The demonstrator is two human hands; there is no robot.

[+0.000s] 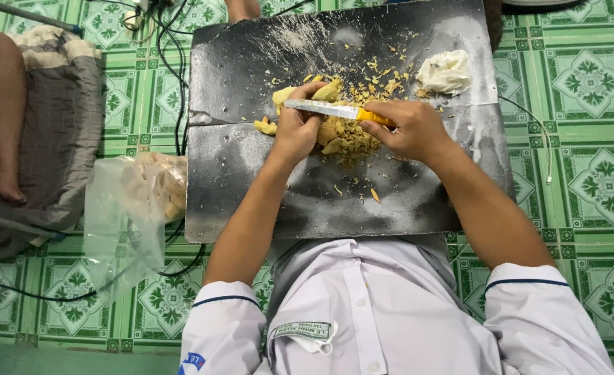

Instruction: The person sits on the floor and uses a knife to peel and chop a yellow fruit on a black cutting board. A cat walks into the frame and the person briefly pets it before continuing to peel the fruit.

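On the dark board (251,201) that lay on the green patterned floor tiles (585,83), a heap of yellow chopped pieces (345,135) sat near the board's middle, crumbly and uneven, with loose flakes scattered toward the board's far edge. One knife (335,110) with a pale blade and a yellow handle lay flat across the top of the heap, blade pointing toward the person's left. One crumpled white lump (446,71) rested by the board's far right corner, apart from the heap. One clear plastic bag (133,208) holding pale pieces lay on the floor just off the board's left edge.

Two hands worked over the heap. The right hand (411,128) had its fingers closed around the knife handle, wrist bent inward, forearm running back toward the board's near right edge. The left hand (296,132) curled down over the blade, its fingers pressing on a larger yellow chunk (328,90) at the heap's far side; the forearm came straight from the board's near edge. Both sleeves were white.
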